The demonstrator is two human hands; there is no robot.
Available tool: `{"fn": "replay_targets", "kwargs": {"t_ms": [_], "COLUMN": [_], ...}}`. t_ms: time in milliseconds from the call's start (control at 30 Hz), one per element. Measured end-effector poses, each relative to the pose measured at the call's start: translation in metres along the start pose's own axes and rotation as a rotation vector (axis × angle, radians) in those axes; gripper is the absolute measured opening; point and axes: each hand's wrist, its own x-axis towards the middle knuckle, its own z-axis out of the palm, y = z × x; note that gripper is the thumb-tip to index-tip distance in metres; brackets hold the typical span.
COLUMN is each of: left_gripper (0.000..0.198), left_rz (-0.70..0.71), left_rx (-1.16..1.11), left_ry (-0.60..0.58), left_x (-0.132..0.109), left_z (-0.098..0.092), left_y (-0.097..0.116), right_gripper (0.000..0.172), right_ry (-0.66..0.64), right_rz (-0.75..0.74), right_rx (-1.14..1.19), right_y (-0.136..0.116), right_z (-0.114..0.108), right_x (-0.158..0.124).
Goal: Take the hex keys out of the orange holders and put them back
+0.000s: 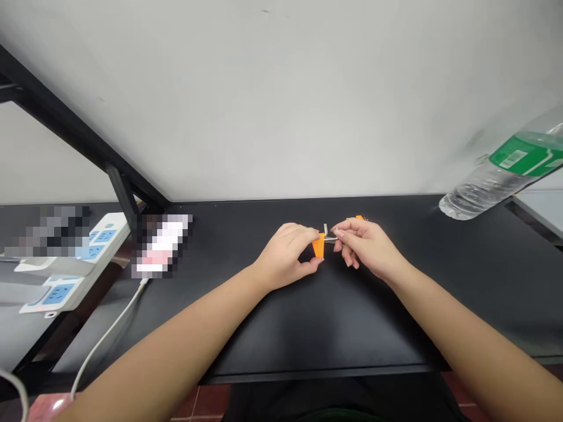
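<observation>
My left hand (290, 253) pinches a small orange piece (318, 246) between thumb and fingers, just above the black table (308, 328). Against it, my right hand (365, 246) is closed on a thin silver metal piece (329, 235) that sticks up and across between the two hands. Another bit of orange (360, 218) shows behind the right hand's knuckles. What the orange and metal parts form together is too small to make out.
A clear plastic bottle (501, 176) with a green label lies at the table's far right. White power strips (79, 264) with blue sockets and a white cable (109, 334) sit at the left, beside a black frame post (121, 196). A white wall stands behind.
</observation>
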Motion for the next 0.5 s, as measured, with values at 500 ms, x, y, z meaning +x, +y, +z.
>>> {"fn": "replay_targets", "kwargs": {"t_ms": [500], "left_gripper": [0.037], "left_rz": [0.045], "left_rx": [0.005], "left_ry": [-0.131], "left_x": [0.0002], "left_z": [0.0013], "left_y": [0.0103], "right_gripper": [0.043], "right_ry": [-0.126], "right_rz": [0.092], "right_rx": [0.219], "right_y": [-0.0019], "right_z": [0.0095], "right_x": [-0.0017]}}
